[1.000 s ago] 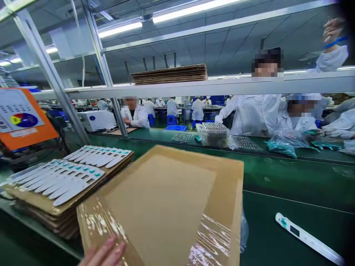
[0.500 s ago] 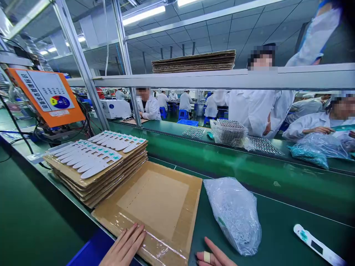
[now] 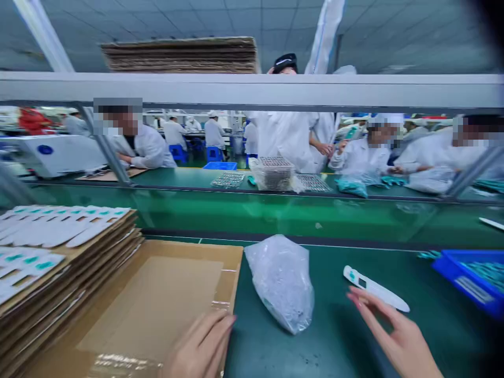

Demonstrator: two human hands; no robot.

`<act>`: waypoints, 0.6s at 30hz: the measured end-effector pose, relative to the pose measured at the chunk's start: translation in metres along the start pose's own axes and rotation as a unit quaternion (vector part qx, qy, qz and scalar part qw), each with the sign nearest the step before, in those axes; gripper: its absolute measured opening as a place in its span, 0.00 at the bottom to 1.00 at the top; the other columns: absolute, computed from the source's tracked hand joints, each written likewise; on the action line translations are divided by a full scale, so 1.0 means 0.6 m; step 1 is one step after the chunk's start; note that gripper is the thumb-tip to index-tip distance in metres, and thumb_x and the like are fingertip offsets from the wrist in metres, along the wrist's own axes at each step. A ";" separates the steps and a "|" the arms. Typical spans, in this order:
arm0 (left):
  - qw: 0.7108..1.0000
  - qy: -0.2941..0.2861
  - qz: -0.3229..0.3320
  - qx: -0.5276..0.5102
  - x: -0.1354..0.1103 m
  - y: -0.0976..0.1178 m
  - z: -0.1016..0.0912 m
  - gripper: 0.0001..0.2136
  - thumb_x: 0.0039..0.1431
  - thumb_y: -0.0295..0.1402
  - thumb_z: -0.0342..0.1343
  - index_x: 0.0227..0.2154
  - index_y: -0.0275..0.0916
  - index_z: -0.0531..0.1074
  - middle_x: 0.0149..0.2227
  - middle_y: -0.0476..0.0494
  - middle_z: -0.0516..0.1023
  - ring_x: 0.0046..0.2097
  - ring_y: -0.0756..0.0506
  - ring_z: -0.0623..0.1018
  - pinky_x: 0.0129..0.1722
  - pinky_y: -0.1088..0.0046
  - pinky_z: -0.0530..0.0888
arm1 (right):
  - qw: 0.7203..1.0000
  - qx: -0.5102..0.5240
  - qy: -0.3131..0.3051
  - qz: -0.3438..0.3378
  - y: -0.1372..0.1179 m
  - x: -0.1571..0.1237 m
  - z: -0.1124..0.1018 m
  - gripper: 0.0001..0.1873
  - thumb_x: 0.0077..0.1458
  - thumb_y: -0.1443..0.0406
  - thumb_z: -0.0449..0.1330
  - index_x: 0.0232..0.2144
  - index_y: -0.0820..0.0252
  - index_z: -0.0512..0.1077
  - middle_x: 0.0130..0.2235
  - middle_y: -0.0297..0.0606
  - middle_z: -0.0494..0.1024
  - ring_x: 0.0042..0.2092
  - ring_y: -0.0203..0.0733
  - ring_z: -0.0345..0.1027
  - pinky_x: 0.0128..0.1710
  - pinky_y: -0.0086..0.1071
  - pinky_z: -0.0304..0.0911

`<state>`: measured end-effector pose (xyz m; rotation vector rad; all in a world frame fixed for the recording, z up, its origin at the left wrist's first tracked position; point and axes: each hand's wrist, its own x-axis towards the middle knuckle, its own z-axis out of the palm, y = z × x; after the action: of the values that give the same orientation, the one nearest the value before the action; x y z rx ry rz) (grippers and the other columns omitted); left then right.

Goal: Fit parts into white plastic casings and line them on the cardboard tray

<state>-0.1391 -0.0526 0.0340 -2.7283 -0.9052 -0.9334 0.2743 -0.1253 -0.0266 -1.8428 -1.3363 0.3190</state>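
My left hand (image 3: 200, 344), slightly blurred, is over the lower right part of a brown cardboard sheet (image 3: 177, 283). Its fingers are stretched close together, their tips by the sheet's right edge. Whether it presses on the sheet is unclear. A white thermometer-shaped plastic casing (image 3: 381, 291) with a small window and a teal spot lies on the green table. Just left of and below the casing, my right hand (image 3: 397, 336) is open and empty, thumb and index finger curved with their tips near each other. Between my hands lies a clear plastic bag (image 3: 281, 283), its contents blurred.
Stacked cardboard sheets (image 3: 94, 262) on the left bear rows of white casings (image 3: 79, 223). On the right stands a blue bin (image 3: 464, 283) of teal pieces. A metal shelf beam (image 3: 252, 89) crosses ahead. Several people in white coats sit or stand beyond the green divider (image 3: 236, 210).
The view has swung right, bringing the blue bin into sight. My right hand has moved towards the white casing. My left hand has shifted right across the cardboard to its edge.
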 end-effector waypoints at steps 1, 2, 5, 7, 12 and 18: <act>0.998 -0.022 0.015 -0.048 0.050 0.020 0.020 0.14 0.70 0.28 0.46 0.53 0.43 0.73 0.46 0.42 0.83 0.45 0.45 0.83 0.46 0.74 0.79 | 0.996 -0.072 0.022 -0.045 0.019 0.018 -0.011 0.27 0.64 0.46 0.53 0.52 0.53 0.78 0.55 0.44 0.82 0.55 0.56 0.77 0.49 0.42 0.77; 0.995 -0.048 0.029 -0.080 0.096 0.039 0.044 0.14 0.71 0.27 0.44 0.50 0.42 0.74 0.44 0.41 0.82 0.43 0.45 0.82 0.43 0.73 0.79 | 0.992 -0.107 0.039 -0.062 0.036 0.035 -0.017 0.27 0.65 0.47 0.51 0.53 0.54 0.77 0.57 0.46 0.80 0.59 0.59 0.73 0.55 0.49 0.73; 0.983 -0.156 0.013 -0.099 0.191 0.070 0.128 0.13 0.68 0.25 0.45 0.37 0.42 0.75 0.38 0.42 0.80 0.39 0.44 0.80 0.38 0.70 0.77 | 0.985 -0.153 0.048 -0.062 0.076 0.079 -0.014 0.28 0.67 0.52 0.46 0.57 0.57 0.74 0.64 0.48 0.72 0.67 0.59 0.62 0.64 0.56 0.61; 0.980 -0.172 -0.001 -0.102 0.219 0.067 0.178 0.12 0.65 0.24 0.47 0.32 0.40 0.74 0.36 0.42 0.78 0.36 0.43 0.79 0.34 0.70 0.75 | 0.984 -0.167 0.042 -0.053 0.087 0.095 -0.006 0.27 0.68 0.53 0.46 0.59 0.58 0.73 0.62 0.50 0.74 0.66 0.60 0.64 0.63 0.58 0.61; 0.973 -0.186 -0.019 -0.135 0.224 0.031 0.210 0.12 0.64 0.25 0.47 0.30 0.41 0.74 0.33 0.45 0.76 0.32 0.44 0.78 0.30 0.72 0.73 | 0.988 -0.148 0.009 -0.037 0.069 0.090 0.004 0.26 0.67 0.49 0.50 0.60 0.49 0.72 0.50 0.45 0.81 0.46 0.55 0.78 0.39 0.43 0.74; 0.959 -0.149 -0.050 -0.237 0.218 0.031 0.174 0.14 0.68 0.28 0.44 0.44 0.43 0.76 0.42 0.44 0.81 0.41 0.44 0.82 0.40 0.69 0.78 | 0.998 -0.037 -0.049 -0.023 0.000 0.090 0.007 0.21 0.63 0.47 0.55 0.46 0.47 0.81 0.37 0.39 0.79 0.35 0.48 0.75 0.37 0.38 0.71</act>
<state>0.0087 0.0283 0.0293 -3.3303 -0.9822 -0.8618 0.2934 -0.0761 -0.0158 -1.8751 -1.4731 0.3439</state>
